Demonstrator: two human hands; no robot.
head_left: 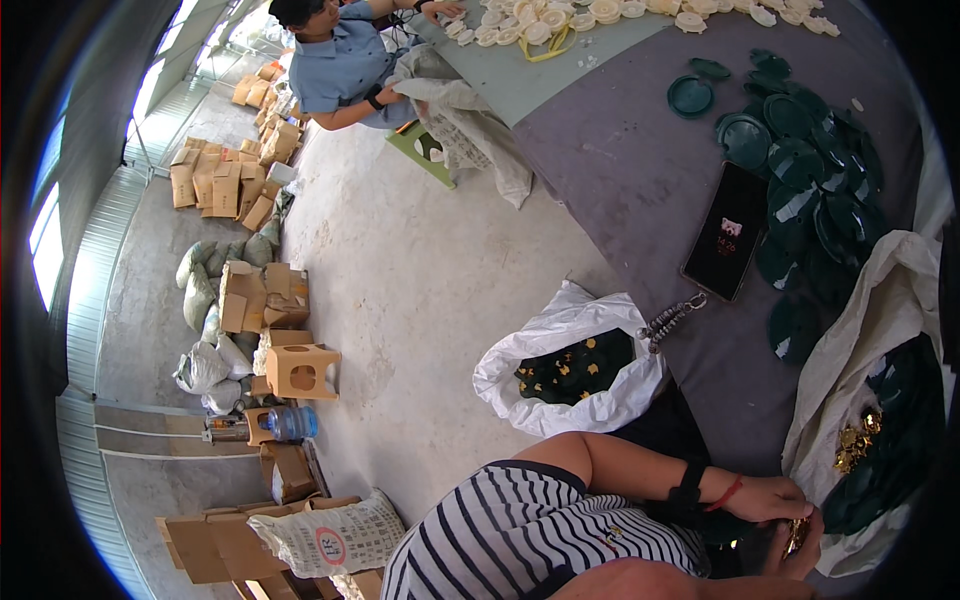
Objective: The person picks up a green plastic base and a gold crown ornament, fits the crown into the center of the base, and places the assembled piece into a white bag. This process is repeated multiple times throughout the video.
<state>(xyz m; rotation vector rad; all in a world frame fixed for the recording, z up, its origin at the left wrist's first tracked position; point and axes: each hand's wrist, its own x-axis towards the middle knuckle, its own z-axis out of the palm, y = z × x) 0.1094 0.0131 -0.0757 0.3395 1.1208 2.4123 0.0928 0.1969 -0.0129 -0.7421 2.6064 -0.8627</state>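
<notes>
My left hand (765, 497), with a black band and a red cord at its wrist, meets my right hand (798, 562) at the lower right. Between their closed fingers is a small shiny gold piece (796, 535); its exact kind I cannot make out. Close beside them lies an open pale sack (840, 340) holding dark green disc-like pieces (868, 492) and a cluster of gold pieces (856, 440). Farther up the table is a heap of glossy dark green round pieces (795, 160).
A phone (722, 235) with a beaded strap lies on the grey-covered table (620, 150). Below its edge stands a white sack (500, 385) with green and gold pieces. Another person (345, 70) works near cream round pieces (550, 18). Cartons (215, 180) and a stool (300, 372) line the left.
</notes>
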